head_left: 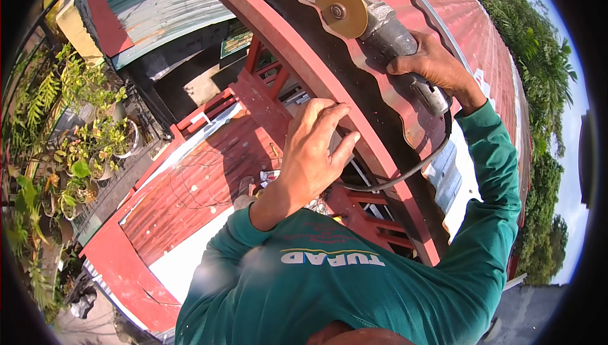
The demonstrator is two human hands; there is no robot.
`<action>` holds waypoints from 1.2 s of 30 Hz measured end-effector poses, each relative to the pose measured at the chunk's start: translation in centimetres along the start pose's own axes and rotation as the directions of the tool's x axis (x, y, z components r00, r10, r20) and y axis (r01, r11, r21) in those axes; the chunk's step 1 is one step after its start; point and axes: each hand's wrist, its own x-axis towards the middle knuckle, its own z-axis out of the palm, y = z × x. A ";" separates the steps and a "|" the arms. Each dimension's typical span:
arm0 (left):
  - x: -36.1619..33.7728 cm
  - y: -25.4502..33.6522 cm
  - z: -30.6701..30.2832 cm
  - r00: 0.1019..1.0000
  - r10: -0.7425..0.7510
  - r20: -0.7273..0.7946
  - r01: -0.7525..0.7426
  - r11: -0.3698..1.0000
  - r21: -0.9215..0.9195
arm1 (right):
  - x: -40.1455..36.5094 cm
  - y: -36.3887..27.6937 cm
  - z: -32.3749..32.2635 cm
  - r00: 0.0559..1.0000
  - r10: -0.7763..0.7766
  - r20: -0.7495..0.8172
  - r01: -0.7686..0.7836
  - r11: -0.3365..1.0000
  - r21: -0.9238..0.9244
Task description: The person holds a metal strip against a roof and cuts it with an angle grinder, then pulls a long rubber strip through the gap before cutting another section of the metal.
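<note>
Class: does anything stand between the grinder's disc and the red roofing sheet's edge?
Nothing visible. The right hand holds the angle grinder, its disc at the corrugated roofing sheet's edge; the left hand grips the red beam alongside.

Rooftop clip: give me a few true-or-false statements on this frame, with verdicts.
1. The right hand holds an angle grinder. True.
2. The grinder's disc is blue. False: it is a yellowish gold.
3. The left hand lies on the red beam. True.
4. The person has bare forearms. False: long green sleeves reach the wrists.
5. Potted plants stand below, at the left of the view. True.
</note>
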 end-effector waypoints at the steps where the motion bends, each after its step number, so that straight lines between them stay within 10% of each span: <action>1: 0.0 0.0 0.0 1.000 0.003 -0.002 -0.003 1.000 0.000 | -0.2 -0.2 0.1 1.000 0.001 0.001 -0.001 1.000 -0.001; 36: -0.2 0.1 0.2 1.000 0.022 -0.009 -0.021 0.999 0.042 | -3.4 0.3 0.0 0.999 -0.040 0.013 0.040 0.999 -0.002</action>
